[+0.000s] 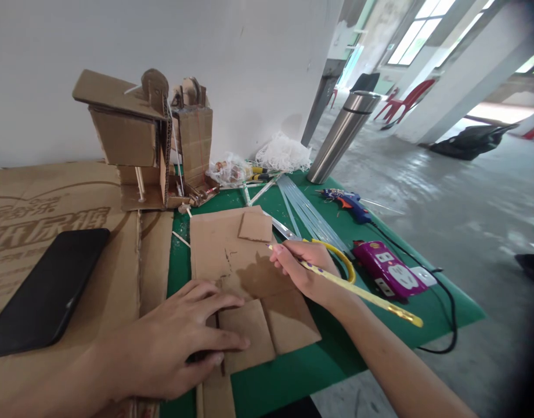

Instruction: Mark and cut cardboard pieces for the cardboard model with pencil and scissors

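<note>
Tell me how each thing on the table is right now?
left hand: flat, pressing cardboard sheet
right hand: gripping yellow pencil
phone: screen dark
steel flask: upright, lid on
glue gun: lying down
power strip: cord attached
cardboard model: standing

Large printed characters on the cardboard sheet (53, 215) at your left, too faint and skewed to read

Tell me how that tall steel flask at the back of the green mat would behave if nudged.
The steel flask would probably tip rather than slide: it is tall and narrow. Its smooth metal wall looks slippery to grip. Once down, being round, it would likely roll, perhaps toward the mat's edge nearby.
</note>
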Motion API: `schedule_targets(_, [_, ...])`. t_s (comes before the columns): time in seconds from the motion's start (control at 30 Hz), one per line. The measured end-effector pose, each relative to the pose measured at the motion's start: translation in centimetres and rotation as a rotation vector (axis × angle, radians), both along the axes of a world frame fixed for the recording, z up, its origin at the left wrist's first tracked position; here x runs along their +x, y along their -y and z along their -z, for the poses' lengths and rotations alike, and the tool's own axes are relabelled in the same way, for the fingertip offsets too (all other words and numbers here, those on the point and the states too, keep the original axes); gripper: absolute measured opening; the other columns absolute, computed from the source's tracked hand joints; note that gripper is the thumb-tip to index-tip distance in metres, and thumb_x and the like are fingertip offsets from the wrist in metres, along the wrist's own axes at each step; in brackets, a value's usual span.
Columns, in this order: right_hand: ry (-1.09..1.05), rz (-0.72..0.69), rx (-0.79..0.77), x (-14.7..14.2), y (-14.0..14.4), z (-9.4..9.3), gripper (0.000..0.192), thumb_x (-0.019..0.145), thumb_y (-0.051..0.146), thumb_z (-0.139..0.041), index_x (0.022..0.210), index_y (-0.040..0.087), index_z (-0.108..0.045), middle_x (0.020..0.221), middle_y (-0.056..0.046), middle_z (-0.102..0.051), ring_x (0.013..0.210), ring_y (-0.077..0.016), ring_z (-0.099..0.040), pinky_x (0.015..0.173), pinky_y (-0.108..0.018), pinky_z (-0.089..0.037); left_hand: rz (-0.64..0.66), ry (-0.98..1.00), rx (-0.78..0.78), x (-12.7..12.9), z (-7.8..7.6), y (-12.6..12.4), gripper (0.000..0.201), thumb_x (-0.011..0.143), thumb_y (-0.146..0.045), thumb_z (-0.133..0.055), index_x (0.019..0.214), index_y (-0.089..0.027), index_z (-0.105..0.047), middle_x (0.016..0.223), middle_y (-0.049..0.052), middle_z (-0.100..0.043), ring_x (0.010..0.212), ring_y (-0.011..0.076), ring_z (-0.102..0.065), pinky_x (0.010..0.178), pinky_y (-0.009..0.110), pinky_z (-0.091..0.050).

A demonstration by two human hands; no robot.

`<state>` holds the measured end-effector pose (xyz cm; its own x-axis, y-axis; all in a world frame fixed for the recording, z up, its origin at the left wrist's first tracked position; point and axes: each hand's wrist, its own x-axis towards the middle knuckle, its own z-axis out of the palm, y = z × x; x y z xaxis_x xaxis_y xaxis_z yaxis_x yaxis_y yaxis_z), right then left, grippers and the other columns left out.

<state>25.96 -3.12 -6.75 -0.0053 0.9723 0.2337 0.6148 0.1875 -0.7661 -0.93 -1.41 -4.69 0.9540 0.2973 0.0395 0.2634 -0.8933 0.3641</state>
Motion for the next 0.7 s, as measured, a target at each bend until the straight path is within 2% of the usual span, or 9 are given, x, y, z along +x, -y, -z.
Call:
schedule_targets(0.47, [0.014, 0.004, -0.006, 0.04, 0.05, -0.09, 0.042, 0.098, 0.045, -0.047, 0.074, 0.018, -0.069, 0.062, -0.001, -0.065, 0.053, -0.0142, -0.06, 0.052, -0.025, -0.044, 0.025, 0.024, 0.027, -0.08, 0.32, -0.08, 0.053, 0.084, -0.011, -0.057, 0.128, -0.04, -0.06, 0.143, 0.0, -0.052, 0.122, 0.0288, -0.051, 0.101, 0.051, -0.047])
schedule_targets(0.7, [0.008, -0.002, -0.015, 0.11, 0.02, -0.04, 0.041, 0.098, 0.044, -0.047, 0.075, 0.018, -0.069, 0.063, -0.001, -0.066, 0.055, -0.0146, -0.061, 0.053, -0.025, -0.044, 0.014, 0.049, 0.026, -0.06, 0.38, -0.03, 0.05, 0.084, -0.011, -0.058, 0.125, -0.039, -0.062, 0.141, 0.0, -0.053, 0.121, 0.0281, -0.052, 0.1, 0.047, -0.048])
